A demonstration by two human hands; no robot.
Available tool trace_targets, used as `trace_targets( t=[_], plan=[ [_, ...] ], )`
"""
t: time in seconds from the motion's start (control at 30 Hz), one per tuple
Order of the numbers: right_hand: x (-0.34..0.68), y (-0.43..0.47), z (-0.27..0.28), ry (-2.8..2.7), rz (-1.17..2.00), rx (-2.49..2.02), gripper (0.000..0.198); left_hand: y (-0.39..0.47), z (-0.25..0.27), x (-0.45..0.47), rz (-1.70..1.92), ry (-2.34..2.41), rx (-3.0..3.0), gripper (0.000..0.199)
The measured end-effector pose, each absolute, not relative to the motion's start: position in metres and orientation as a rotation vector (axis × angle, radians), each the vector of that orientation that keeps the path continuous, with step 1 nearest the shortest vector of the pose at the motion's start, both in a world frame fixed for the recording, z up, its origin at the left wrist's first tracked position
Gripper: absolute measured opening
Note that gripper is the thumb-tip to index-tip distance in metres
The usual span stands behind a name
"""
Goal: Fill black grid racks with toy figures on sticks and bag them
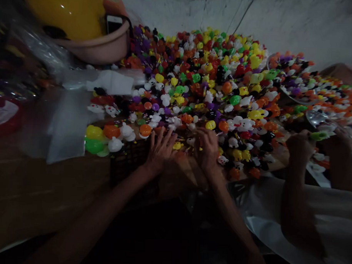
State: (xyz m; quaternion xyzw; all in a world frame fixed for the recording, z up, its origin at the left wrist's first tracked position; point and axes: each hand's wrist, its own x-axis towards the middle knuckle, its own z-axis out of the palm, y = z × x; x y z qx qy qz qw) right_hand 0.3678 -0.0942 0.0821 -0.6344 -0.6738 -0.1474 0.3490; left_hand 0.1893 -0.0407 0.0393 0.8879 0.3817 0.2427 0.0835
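Observation:
A wide heap of small plastic figures (pixel 166 99) in white, orange, yellow, green, purple and black covers the table before me. My left hand (pixel 160 150) lies at the heap's near edge, fingers spread and touching the figures. Just right of it, my right hand (pixel 208 148) has its fingers curled down into the pile; whatever they hold is hidden. A small yellow figure (pixel 178 146) lies between the two hands. To the left sits a small group of figures, among them a green one (pixel 94 146) and a white one (pixel 115 144).
Clear plastic bags (pixel 68 124) lie at left. Behind them stands a pink basin (pixel 95 48) with a yellow rounded object (pixel 67 12) and a phone (pixel 114 24). At right, a co-worker's hands (pixel 301 146) hold a light green item (pixel 320 135). A wall (pixel 298 24) closes the back.

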Motion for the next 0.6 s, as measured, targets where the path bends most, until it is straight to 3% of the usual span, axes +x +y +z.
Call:
trace_targets(
  t=[0.1, 0.23, 0.33, 0.47, 0.53, 0.6],
  plan=[
    [0.393, -0.093, 0.094, -1.613, -0.627, -1.914, 0.038, -0.054, 0.043, 0.182, 0.853, 1.1, 2.64, 0.054],
    [0.425, -0.07, 0.087, -1.655, -0.593, -2.065, 0.04, -0.088, 0.054, 0.175, 0.982, 1.022, 2.625, 0.047],
    [0.433, -0.052, 0.09, -1.61, -0.509, -2.051, 0.037, -0.108, 0.064, 0.172, 1.037, 0.895, 2.576, 0.04],
    [0.404, -0.069, 0.139, -1.749, -0.499, -1.684, 0.056, -0.111, 0.078, 0.157, 1.106, 0.925, 2.321, 0.039],
    [0.378, -0.091, 0.171, -1.879, -0.358, -1.551, 0.055, -0.11, 0.086, 0.143, 1.077, 0.971, 2.181, 0.046],
    [0.354, -0.108, 0.193, -1.924, 0.012, -1.453, 0.046, -0.112, 0.091, 0.128, 1.019, 0.975, 2.07, 0.058]
  ],
)
